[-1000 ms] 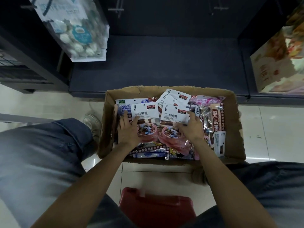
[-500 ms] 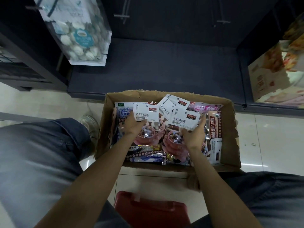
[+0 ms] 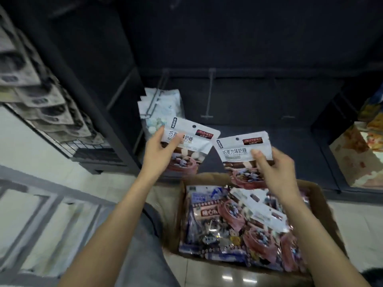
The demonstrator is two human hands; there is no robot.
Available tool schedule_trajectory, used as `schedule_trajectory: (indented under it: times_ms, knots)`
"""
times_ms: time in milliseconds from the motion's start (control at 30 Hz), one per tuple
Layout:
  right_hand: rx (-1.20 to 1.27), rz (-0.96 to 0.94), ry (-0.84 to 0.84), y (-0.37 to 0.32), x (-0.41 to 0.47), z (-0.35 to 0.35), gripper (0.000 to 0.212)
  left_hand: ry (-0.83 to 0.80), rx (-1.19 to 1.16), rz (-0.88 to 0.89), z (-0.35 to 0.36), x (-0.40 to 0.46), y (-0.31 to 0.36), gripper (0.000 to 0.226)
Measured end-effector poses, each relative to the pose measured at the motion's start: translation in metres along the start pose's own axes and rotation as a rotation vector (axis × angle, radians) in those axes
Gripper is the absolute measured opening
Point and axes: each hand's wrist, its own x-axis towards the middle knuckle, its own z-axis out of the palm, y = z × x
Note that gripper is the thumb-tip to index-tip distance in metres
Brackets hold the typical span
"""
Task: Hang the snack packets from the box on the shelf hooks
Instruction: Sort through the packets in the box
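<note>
My left hand (image 3: 160, 151) grips a white snack packet (image 3: 193, 134) with a pink bowl picture, raised in front of the dark shelf. My right hand (image 3: 274, 169) pinches a second, identical packet (image 3: 234, 149) beside it, above the box's far edge. The cardboard box (image 3: 329, 220) lies on the floor below my right arm, filled with several more packets (image 3: 238, 222). Empty metal hooks (image 3: 209, 94) stick out from the shelf's back panel just above and behind both held packets. One hook (image 3: 154, 100) at the left carries pale blue-and-white packets (image 3: 159, 112).
A wire rack with grey packets (image 3: 41, 104) hangs at the left. Colourful boxed goods (image 3: 358, 150) fill the shelf at the right. A pale tiled floor (image 3: 41, 154) surrounds the box, and my grey trouser leg (image 3: 141, 255) is at the bottom.
Both hands lifted one packet each out of the box and raised them toward the shelf hooks. The view swung upward and left, so the box now lies lower right.
</note>
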Motion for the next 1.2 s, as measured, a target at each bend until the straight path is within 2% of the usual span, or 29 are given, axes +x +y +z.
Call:
schedule_trajectory:
  times_ms: [67,167,233,400,500,633,733,900,1067,1200]
  knots:
    - [0.055,-0.146,0.036,-0.043,0.014,0.008,0.014,0.087,-0.045,0.112,-0.023,0.016,0.031,0.009]
    - [0.121,-0.301,0.047,-0.099,0.034,0.023,0.047,0.257,-0.060,0.255,-0.054,0.045,0.061,0.013]
    - [0.133,-0.380,0.046,-0.126,0.045,0.033,0.055,0.347,-0.039,0.326,-0.070,0.063,0.077,0.017]
    - [0.128,-0.476,0.045,-0.161,0.072,0.052,0.057,0.288,0.068,0.377,-0.081,0.109,0.105,0.009]
    - [0.119,-0.496,0.043,-0.170,0.085,0.057,0.058,0.180,0.024,0.292,-0.072,0.138,0.113,0.010]
    - [0.139,-0.472,0.055,-0.179,0.102,0.059,0.059,0.145,-0.108,0.167,-0.060,0.162,0.119,0.018]
    - [0.109,-0.450,0.078,-0.180,0.111,0.062,0.057,0.176,-0.075,0.132,-0.051,0.173,0.118,0.018]
    - [0.041,-0.386,0.079,-0.175,0.124,0.068,0.040,0.325,-0.022,0.105,-0.037,0.180,0.112,0.024]
    - [0.010,-0.354,0.074,-0.171,0.129,0.068,0.039,0.283,-0.066,0.113,-0.023,0.183,0.107,0.019]
    - [0.014,-0.343,0.071,-0.167,0.132,0.066,0.040,0.320,-0.146,0.145,-0.018,0.187,0.101,0.015]
